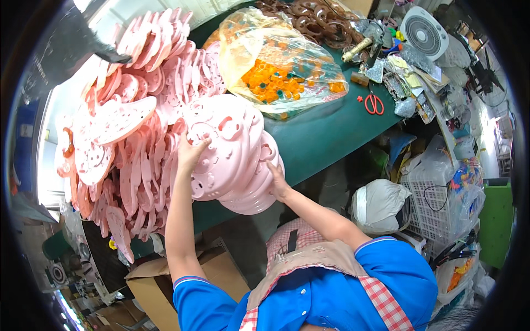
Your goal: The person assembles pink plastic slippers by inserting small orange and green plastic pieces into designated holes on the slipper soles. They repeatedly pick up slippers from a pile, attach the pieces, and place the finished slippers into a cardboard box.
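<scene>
A stack of pink moulded plastic shells (234, 151), rounded and pierced with holes, lies between my hands and overhangs the table's near edge. My left hand (190, 150) grips its left rim, the thumb over the top face and the other fingers partly hidden. On the right side, my right hand (277, 181) is closed around the edges of the lower shells. Many more pink shells (130, 165) are heaped on their edges close beside my left hand. Beyond the stack sits a clear plastic bag (276, 71) of small orange parts.
The table (323, 140) has a dark green top. Red scissors (374, 103) lie toward its right end, near a white fan (424, 33) and clutter. Brown rings (312, 22) are piled at the back. Below stand a cardboard box (221, 270) and a white crate (428, 207).
</scene>
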{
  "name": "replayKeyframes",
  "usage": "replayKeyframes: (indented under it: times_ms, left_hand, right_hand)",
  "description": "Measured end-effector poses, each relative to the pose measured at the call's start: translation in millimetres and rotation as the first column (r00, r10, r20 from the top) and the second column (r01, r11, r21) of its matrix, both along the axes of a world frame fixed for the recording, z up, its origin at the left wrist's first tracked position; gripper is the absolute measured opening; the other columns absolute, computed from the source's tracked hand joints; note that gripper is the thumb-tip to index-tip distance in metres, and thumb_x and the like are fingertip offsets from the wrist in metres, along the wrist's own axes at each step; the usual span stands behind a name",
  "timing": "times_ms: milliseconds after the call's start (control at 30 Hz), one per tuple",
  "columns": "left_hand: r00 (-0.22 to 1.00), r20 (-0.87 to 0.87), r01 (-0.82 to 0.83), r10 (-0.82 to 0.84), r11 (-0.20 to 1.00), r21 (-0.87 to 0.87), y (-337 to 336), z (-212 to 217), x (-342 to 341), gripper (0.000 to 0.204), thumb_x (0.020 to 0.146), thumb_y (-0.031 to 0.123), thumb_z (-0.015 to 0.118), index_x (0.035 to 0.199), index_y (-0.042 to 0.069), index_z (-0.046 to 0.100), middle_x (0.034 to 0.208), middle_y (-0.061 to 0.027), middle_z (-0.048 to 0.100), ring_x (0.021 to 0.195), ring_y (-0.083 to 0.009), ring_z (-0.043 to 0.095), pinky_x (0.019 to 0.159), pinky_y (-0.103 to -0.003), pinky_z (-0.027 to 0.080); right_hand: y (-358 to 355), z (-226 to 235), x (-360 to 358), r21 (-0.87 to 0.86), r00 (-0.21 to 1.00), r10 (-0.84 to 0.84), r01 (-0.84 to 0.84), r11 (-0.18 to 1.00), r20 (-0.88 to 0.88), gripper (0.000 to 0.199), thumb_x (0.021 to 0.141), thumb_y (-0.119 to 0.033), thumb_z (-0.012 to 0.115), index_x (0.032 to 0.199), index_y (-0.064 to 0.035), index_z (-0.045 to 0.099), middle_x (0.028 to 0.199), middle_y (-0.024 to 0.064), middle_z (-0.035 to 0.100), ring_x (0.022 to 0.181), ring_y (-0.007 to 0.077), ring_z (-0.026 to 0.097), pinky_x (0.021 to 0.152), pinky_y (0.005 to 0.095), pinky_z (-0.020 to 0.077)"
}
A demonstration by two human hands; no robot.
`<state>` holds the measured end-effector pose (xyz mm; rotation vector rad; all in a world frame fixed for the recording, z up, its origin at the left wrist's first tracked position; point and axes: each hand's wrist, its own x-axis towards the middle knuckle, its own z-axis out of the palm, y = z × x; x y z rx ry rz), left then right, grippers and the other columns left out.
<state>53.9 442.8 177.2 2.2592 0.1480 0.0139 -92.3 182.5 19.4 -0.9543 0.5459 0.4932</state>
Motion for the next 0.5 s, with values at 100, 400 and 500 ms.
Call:
replayKeyframes:
  times_ms: [100, 400, 500]
  left_hand:
    - [0.998, 0.031, 0.052, -0.055, 0.996, 0.077, -8.7, 21.0, 22.7, 0.106, 0.076, 0.025, 0.092, 0.159, -0.007, 0.035, 0.149, -0.0257, 0.055, 0.132, -0.0302, 0.059, 0.111, -0.038, 0.049]
    - [0.993, -0.095, -0.116, 0.068, 0.679, -0.725, -180.1, 91.8, -30.6, 0.074, 0.086, 0.010, 0.087, 0.146, 0.000, 0.046, 0.135, -0.0127, 0.059, 0.121, -0.0219, 0.062, 0.104, -0.035, 0.052]
    - [0.955, -0.289, -0.244, -0.061, 0.391, -0.888, -254.7, 17.7, -52.3, 0.074, 0.086, 0.004, 0.084, 0.148, 0.010, 0.044, 0.132, -0.0090, 0.060, 0.117, -0.0222, 0.065, 0.097, -0.039, 0.059]
  right_hand:
    - [13.9, 0.0, 16.0, -0.122, 0.991, -0.008, -0.008, 0.992, -0.132, 0.145, 0.075, -0.086, 0.070, 0.169, -0.0041, -0.003, 0.174, 0.0261, 0.000, 0.162, 0.0393, 0.006, 0.128, 0.0539, 0.0199]
    - [-241.7, -48.2, 104.0, -0.148, 0.975, -0.142, 0.168, 0.975, 0.171, 0.025, 0.103, -0.020, 0.061, 0.118, -0.0033, 0.072, 0.096, 0.0061, 0.073, 0.081, 0.0142, 0.069, 0.068, 0.0268, 0.0558]
    - [-288.8, -17.6, 195.7, -0.392, 0.933, -0.204, 0.314, 0.864, 0.297, 0.030, 0.104, -0.009, 0.052, 0.126, -0.0002, 0.071, 0.106, 0.0108, 0.075, 0.089, 0.0164, 0.073, 0.071, 0.0295, 0.0578]
